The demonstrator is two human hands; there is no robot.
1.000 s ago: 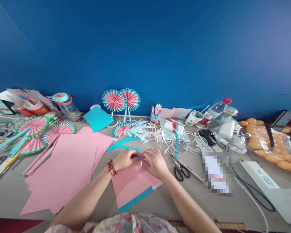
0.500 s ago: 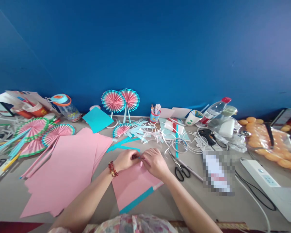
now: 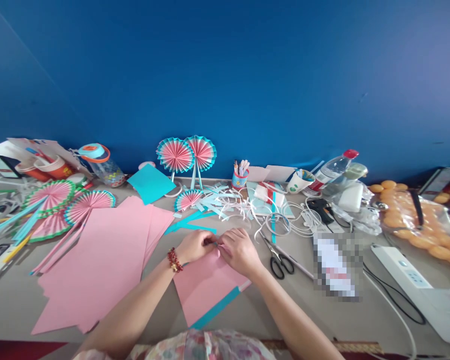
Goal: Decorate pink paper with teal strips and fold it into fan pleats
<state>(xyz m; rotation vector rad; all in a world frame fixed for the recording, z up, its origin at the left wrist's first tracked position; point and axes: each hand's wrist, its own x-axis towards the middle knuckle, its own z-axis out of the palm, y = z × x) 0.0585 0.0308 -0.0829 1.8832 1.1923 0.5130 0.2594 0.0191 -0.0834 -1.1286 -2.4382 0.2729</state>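
A sheet of pink paper (image 3: 210,282) lies in front of me, with a blue strip (image 3: 215,309) along its near edge. At its far edge, my left hand (image 3: 197,246) pinches the paper with closed fingers, a red bead bracelet on its wrist. Close beside it, my right hand (image 3: 237,251) is also closed on that edge, where the paper is slightly raised. A small bluish bit shows between the fingertips; the exact fold there is mostly hidden by my fingers. Black-handled scissors (image 3: 281,264) lie to the right of my right hand.
Large pink sheets (image 3: 101,260) lie to the left, near finished pleated paper fans (image 3: 90,206). Blue strips (image 3: 191,222) and paper scraps (image 3: 225,202) spread beyond my hands. A glue gun (image 3: 321,210), a bottle (image 3: 332,172) and a power strip (image 3: 405,270) are at the right.
Both hands stay at the far edge of the pink paper with only tiny finger shifts. The paper's near edge has swung slightly to the right.
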